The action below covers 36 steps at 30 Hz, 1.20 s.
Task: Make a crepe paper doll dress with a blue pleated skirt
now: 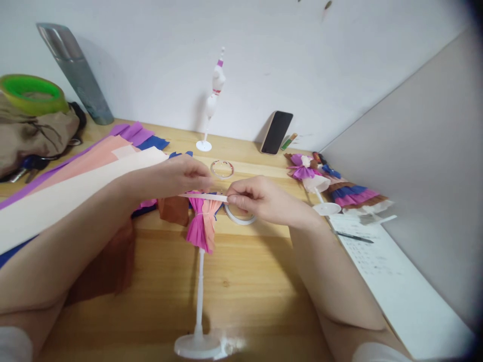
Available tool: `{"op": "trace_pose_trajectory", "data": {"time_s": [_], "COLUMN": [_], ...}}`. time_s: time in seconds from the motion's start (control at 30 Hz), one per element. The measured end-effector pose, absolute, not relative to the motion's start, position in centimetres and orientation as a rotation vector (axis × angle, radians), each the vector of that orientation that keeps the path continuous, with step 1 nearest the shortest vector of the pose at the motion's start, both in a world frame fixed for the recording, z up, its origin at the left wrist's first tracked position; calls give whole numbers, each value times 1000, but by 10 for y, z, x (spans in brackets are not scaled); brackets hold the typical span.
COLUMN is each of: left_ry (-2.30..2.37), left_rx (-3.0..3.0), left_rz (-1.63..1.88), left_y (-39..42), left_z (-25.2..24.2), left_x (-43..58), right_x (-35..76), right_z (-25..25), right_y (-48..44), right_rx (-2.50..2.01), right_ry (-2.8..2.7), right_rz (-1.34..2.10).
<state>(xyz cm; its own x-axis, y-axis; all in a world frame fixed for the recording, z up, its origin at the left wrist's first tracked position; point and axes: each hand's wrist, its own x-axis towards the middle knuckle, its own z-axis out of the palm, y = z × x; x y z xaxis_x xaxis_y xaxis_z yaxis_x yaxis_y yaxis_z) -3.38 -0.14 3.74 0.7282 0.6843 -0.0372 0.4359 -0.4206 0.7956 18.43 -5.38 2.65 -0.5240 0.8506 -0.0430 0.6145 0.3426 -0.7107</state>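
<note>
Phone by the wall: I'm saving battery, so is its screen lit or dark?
Dark: the phone leaning against the wall shows a plain black face, nothing lit. Whether it is switched off, I cannot tell.

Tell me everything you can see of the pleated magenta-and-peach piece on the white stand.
The pleated piece looks like crepe paper or thin cloth, magenta on the picture's left and peach on the right, with some blue near the upper right. A thin tie seems to cinch its middle; it flares above and below. It sits atop the upright white stand. A pale strip, pinched by the right hand, crosses its top; whether they touch is unclear.
</note>
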Motion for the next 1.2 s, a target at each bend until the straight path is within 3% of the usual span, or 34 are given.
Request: {"op": "trace_pose_trajectory", "data": {"time_s": [0.27, 0.67, 1.2], "left_ry": [666, 749, 801], "left_rx": [1743, 1692, 1958], "left_rz": [219, 225, 199], "left_y": [-14, -16, -6], "left_z": [27, 15, 14], "left_x": [-19, -11, -15], "right_x": [187, 183, 191], "right_z": [18, 29, 24], "right_y": [-50, -55, -47], "right_rx": [-1223, -1341, -1296], "right_ry": [-2169, -2331, -2163], "right_rz": [1252, 929, 1263]}}
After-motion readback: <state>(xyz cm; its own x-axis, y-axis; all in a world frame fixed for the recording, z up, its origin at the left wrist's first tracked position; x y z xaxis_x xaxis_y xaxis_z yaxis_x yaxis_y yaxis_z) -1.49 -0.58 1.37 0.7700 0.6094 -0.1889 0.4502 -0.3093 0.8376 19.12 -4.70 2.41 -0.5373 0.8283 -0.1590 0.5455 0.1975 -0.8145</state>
